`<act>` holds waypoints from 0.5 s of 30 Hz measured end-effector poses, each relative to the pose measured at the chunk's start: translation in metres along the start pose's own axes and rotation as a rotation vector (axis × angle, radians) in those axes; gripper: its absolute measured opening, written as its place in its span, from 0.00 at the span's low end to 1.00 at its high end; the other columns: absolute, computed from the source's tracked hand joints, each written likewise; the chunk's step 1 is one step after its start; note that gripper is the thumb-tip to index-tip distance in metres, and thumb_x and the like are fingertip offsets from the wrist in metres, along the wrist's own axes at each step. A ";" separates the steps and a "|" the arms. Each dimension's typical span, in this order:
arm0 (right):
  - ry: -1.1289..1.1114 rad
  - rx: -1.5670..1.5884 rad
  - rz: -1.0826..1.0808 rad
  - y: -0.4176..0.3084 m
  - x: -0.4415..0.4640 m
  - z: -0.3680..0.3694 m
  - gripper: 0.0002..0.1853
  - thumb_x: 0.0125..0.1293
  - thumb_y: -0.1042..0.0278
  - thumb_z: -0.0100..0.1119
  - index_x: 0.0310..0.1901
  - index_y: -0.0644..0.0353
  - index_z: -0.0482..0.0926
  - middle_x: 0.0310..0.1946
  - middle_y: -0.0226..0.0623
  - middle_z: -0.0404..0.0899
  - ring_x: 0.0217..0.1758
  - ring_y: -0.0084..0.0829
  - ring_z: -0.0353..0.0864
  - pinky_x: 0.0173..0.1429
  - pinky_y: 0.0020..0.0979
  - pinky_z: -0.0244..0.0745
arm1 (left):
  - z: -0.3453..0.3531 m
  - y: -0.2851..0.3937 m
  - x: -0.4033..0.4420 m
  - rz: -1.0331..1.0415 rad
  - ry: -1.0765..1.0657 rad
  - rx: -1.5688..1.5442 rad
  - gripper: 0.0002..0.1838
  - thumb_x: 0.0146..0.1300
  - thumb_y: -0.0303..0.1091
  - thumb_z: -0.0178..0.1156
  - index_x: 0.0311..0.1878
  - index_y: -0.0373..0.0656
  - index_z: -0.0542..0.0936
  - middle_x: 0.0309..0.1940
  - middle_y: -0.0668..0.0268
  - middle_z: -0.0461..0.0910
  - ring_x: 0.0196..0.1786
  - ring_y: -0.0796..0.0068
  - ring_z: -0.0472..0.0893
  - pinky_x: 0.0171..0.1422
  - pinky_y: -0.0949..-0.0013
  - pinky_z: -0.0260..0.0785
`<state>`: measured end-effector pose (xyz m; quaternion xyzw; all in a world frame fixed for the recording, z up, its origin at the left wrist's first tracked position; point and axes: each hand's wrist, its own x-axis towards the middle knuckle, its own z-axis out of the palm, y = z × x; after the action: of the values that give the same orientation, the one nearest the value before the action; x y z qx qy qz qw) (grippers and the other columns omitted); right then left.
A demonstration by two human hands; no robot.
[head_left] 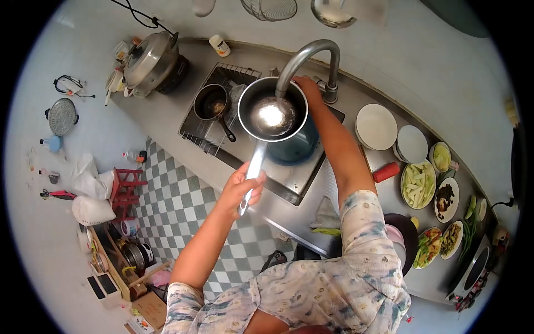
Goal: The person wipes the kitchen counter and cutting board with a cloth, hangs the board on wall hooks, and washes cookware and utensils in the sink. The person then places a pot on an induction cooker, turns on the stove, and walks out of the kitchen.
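Observation:
My left hand [243, 191] is wrapped around the long metal handle of a saucepan [245, 111], which it holds over the sink [295, 186]. The spout of a curved metal tap [303, 53] reaches down over the pan. Light glares off the pan's inside, so I cannot tell whether water is in it. Beyond the pan's far right rim, my right hand [309, 89] is beside the tap's base; its fingers are mostly hidden behind the spout and pan. Below the saucepan, a blue-green basin [297, 146] stands in the sink.
A small dark pan [211, 103] sits on a wire rack [192, 131] at the left. Behind it stand a large lidded pot [150, 61] and a white bottle [220, 46]. Rightward are white bowls [376, 127], a red roll [386, 172] and a plate of cut vegetables [418, 185].

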<state>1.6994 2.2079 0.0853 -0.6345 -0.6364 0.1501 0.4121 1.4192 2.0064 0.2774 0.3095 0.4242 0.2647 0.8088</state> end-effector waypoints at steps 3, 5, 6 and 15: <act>-0.017 -0.207 -0.020 -0.010 -0.002 -0.010 0.11 0.60 0.65 0.55 0.43 0.56 0.78 0.38 0.42 0.75 0.47 0.44 0.74 0.50 0.44 0.70 | -0.001 0.003 0.000 -0.015 -0.031 -0.004 0.15 0.60 0.23 0.56 0.50 0.39 0.69 0.30 0.69 0.72 0.21 0.86 0.67 0.18 0.81 0.57; 0.063 -0.500 -0.118 -0.028 -0.008 -0.024 0.11 0.60 0.64 0.54 0.44 0.54 0.78 0.40 0.40 0.75 0.50 0.41 0.73 0.53 0.45 0.68 | 0.000 0.003 -0.002 -0.023 -0.039 -0.013 0.14 0.60 0.23 0.56 0.49 0.38 0.69 0.30 0.70 0.72 0.21 0.87 0.67 0.18 0.82 0.57; 0.055 -0.480 -0.117 -0.025 -0.008 -0.022 0.12 0.60 0.64 0.54 0.45 0.54 0.77 0.41 0.39 0.75 0.52 0.40 0.72 0.55 0.45 0.67 | 0.000 0.003 -0.003 -0.029 -0.043 -0.021 0.14 0.60 0.23 0.56 0.49 0.38 0.69 0.30 0.70 0.72 0.21 0.87 0.67 0.18 0.82 0.57; -0.006 -0.427 -0.094 0.002 -0.012 -0.005 0.22 0.61 0.65 0.52 0.58 0.57 0.69 0.55 0.41 0.71 0.61 0.43 0.67 0.65 0.41 0.60 | -0.007 -0.011 -0.008 -0.083 -0.096 -0.139 0.28 0.58 0.18 0.52 0.64 0.35 0.61 0.35 0.65 0.71 0.22 0.86 0.65 0.18 0.83 0.59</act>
<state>1.7022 2.1952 0.0830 -0.6765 -0.6839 -0.0059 0.2730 1.4111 1.9959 0.2707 0.2471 0.3780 0.2445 0.8581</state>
